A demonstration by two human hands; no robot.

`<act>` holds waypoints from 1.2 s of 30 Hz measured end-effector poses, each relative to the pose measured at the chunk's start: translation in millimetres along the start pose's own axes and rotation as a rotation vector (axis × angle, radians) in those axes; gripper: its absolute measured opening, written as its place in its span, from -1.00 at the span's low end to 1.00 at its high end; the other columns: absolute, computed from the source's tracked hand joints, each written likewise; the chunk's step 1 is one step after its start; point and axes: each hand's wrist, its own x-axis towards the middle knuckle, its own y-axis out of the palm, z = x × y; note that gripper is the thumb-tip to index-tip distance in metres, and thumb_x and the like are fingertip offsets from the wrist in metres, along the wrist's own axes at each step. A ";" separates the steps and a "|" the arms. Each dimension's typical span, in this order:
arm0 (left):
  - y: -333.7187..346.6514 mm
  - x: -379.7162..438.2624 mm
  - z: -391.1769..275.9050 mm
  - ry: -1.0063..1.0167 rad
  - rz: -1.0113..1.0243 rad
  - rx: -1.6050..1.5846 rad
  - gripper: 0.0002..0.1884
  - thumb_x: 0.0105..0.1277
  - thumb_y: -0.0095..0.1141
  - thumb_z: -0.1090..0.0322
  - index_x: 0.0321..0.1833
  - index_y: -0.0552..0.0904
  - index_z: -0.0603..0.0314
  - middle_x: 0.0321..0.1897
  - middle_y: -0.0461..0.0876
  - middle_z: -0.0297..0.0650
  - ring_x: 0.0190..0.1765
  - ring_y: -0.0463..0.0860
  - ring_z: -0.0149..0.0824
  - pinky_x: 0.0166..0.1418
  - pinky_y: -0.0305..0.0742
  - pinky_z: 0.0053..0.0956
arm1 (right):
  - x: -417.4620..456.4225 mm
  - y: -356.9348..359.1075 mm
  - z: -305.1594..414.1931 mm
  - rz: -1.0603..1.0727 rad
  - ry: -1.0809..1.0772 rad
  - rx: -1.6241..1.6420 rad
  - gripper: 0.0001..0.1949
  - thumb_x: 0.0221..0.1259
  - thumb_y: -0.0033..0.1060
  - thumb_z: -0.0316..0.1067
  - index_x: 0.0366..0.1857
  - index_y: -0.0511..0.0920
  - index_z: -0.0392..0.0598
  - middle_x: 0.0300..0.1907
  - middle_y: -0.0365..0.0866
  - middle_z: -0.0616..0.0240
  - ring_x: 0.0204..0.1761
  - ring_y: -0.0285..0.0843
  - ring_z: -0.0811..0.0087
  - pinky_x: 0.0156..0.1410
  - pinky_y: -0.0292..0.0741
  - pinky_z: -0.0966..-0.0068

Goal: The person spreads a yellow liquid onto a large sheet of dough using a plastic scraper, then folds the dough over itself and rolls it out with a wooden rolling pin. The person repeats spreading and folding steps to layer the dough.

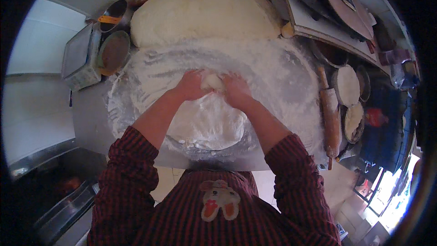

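My left hand and my right hand cup a small bulge of dough from both sides, thumbs towards each other. Nearer my body, between my forearms, lies a flattened, floured piece of dough with a creased front edge. It meets the bulge at my palms; whether the two are one piece I cannot tell. Behind my hands a thick layer of flour covers the metal tabletop. A very large mound of dough rests against the back wall.
A wooden rolling pin lies along the right side, beside a round container of flour and a smaller bowl. On the left stand a lidded plastic box, a brown-filled bowl and a metal pot. A shelf juts in at upper right.
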 end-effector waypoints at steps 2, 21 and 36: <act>-19.2 0.3 -16.1 -0.210 0.313 -0.078 -0.32 0.06 0.28 -0.12 0.18 0.51 0.15 0.16 0.48 -0.05 0.27 0.40 -0.10 0.32 0.23 -0.20 | -0.2 -16.5 0.6 0.177 0.025 0.134 -0.45 0.11 0.27 -0.09 0.19 0.40 -0.02 0.10 0.48 0.01 0.15 0.45 0.09 0.22 0.38 0.25; 27.1 2.0 -16.7 0.035 -0.271 0.376 -0.41 0.36 -0.10 -0.01 0.37 0.30 0.15 0.45 0.08 -0.12 0.48 0.05 -0.13 0.49 -0.13 -0.01 | -9.7 26.1 1.2 -0.261 -0.002 -0.169 -0.40 0.33 -0.26 0.02 0.39 0.16 -0.07 0.47 0.01 0.20 0.49 -0.09 0.16 0.50 -0.21 -0.03; 70.6 -56.6 -57.1 -0.021 -0.350 0.339 -0.41 0.32 -0.07 0.09 0.37 0.30 0.21 0.45 0.08 -0.03 0.50 0.01 0.00 0.50 -0.19 0.05 | -87.3 38.7 19.7 -0.037 -0.097 -0.153 -0.39 0.34 -0.33 0.08 0.39 0.16 -0.02 0.52 -0.24 0.11 0.55 -0.40 0.12 0.52 -0.51 -0.05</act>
